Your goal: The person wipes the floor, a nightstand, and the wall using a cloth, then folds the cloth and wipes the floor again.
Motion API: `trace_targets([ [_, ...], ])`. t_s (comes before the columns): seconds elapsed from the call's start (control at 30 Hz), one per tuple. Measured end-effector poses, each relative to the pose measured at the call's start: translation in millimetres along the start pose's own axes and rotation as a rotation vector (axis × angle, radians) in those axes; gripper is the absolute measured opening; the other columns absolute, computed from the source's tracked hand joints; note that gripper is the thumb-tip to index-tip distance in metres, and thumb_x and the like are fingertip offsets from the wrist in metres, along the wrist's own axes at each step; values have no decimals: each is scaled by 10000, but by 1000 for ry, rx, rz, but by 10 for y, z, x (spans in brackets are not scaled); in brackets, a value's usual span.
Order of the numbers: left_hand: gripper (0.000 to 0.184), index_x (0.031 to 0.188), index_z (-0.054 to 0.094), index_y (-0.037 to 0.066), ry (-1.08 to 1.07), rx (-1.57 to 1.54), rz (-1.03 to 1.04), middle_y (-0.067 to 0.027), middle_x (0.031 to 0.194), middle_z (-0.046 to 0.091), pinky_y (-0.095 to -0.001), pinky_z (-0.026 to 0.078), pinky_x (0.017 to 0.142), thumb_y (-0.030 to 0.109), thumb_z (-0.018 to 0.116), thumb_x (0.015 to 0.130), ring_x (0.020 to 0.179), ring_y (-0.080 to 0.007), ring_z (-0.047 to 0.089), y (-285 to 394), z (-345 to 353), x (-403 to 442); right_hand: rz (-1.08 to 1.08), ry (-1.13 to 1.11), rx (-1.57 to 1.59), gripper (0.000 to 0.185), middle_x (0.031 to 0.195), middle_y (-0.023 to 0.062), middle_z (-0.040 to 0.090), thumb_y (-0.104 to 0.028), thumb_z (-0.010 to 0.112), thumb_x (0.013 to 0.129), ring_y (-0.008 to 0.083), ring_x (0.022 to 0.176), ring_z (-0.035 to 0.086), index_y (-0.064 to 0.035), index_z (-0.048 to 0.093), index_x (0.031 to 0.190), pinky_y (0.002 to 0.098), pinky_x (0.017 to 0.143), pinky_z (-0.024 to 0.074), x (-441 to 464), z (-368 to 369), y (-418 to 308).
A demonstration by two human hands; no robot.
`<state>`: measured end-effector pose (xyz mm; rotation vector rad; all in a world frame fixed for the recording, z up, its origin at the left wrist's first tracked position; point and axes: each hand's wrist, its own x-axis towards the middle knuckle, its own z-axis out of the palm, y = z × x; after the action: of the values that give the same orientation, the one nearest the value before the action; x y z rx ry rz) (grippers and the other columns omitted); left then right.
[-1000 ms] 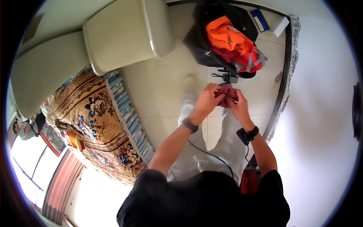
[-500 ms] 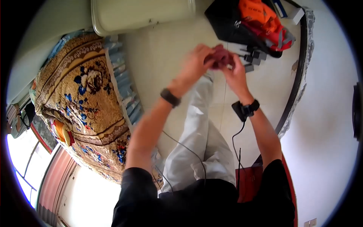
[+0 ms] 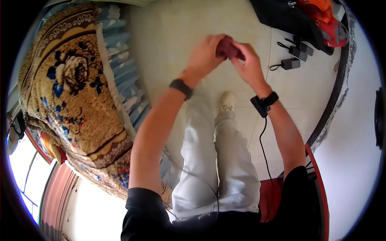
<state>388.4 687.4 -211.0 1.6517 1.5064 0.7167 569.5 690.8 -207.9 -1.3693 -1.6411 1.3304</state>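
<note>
A small crumpled maroon cloth is held up between both hands over the tiled floor. My left hand grips its left side, fingers bent round it. On the other side my right hand pinches the cloth's edge between thumb and fingers. Each wrist wears a dark band, and a black device with a cable is fastened at the right one. Several small black boxes with loops lie on the floor to the right of the hands.
A dark bag with orange and red fabric lies at the upper right. On the left is a bed with a floral cover. A red object stands beside my legs, near the white wall.
The view has shifted away from the bag and the pale furniture, and a shoe now shows. Both hands still hold the maroon cloth, now left of the bag and black boxes.
</note>
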Motion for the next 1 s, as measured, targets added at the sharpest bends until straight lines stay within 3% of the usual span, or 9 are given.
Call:
trace_targets([
  [0.2, 364, 1150, 618, 109, -130, -45, -277, -84, 1049, 664, -329, 531, 829, 21, 679, 801, 974, -257, 642, -1225, 741, -396, 134, -223, -92, 447, 1128, 148, 585, -9, 622, 875, 304, 1005, 620, -36, 539, 1313, 362, 847, 529, -238, 691, 1083],
  [0.33, 311, 1134, 627, 94, -133, 38, -322, -60, 1014, 672, -316, 531, 818, 54, 671, 830, 947, -220, 653, -1562, 745, -355, 28, -219, -211, 439, 1100, 162, 611, 27, 542, 867, 341, 1045, 586, -57, 565, 1297, 400, 902, 492, -78, 1091, 1776],
  [0.37, 311, 1135, 628, 92, -140, 90, -334, -58, 1016, 671, -315, 532, 816, 58, 673, 830, 932, -218, 658, -1589, 709, -327, 57, -263, -232, 371, 1101, 148, 634, -31, 521, 907, 316, 1050, 591, -36, 579, 1273, 381, 895, 492, -15, 1196, 1893],
  [0.47, 221, 1054, 659, 166, 83, 78, -508, -60, 1040, 665, -391, 520, 771, 120, 638, 839, 942, -293, 632, -1836, 787, -527, 103, -320, 31, 309, 1069, 122, 670, -162, 539, 940, 281, 1003, 617, -6, 628, 1191, 348, 852, 499, 218, 1515, 1778],
  [0.63, 193, 1049, 628, 65, 382, -43, -504, -40, 928, 668, -332, 534, 724, 206, 544, 947, 872, -190, 645, -2453, 882, -782, 542, -368, 353, 291, 998, 117, 686, -254, 552, 956, 271, 901, 636, -25, 686, 1076, 351, 788, 508, 478, 1994, 1781],
  [0.73, 196, 1057, 595, 17, 398, -250, -587, -37, 936, 641, -309, 540, 661, 171, 501, 980, 779, -146, 639, -2608, 857, -646, -5, -257, -306, 230, 951, 113, 659, -235, 587, 924, 279, 890, 626, -64, 692, 1037, 380, 748, 514, 583, 2192, 2190],
  [0.8, 169, 1096, 571, 24, 339, -143, -505, -74, 996, 624, -325, 543, 624, 106, 519, 957, 725, -187, 641, -2599, 950, -460, -155, -210, -494, 216, 934, 110, 632, -228, 613, 884, 290, 892, 621, -86, 687, 1030, 399, 728, 514, 746, 2068, 2266],
  [0.83, 178, 1115, 558, 28, 313, -90, -462, -92, 1026, 616, -333, 545, 605, 74, 527, 946, 697, -207, 641, -2549, 961, -343, -222, -188, -591, 214, 926, 109, 618, -225, 626, 865, 296, 894, 618, -97, 684, 1026, 408, 718, 514, 799, 1954, 2262],
  [1.0, 437, 1310, 473, 89, 313, 83, -317, -145, 1259, 528, -391, 551, 776, 9, 576, 893, 985, -312, 619, -2243, 1491, -252, -211, -126, -621, 501, 1147, 120, 572, -5, 641, 785, 315, 1040, 585, -107, 601, 1274, 388, 800, 549, 523, 1536, 2585],
])
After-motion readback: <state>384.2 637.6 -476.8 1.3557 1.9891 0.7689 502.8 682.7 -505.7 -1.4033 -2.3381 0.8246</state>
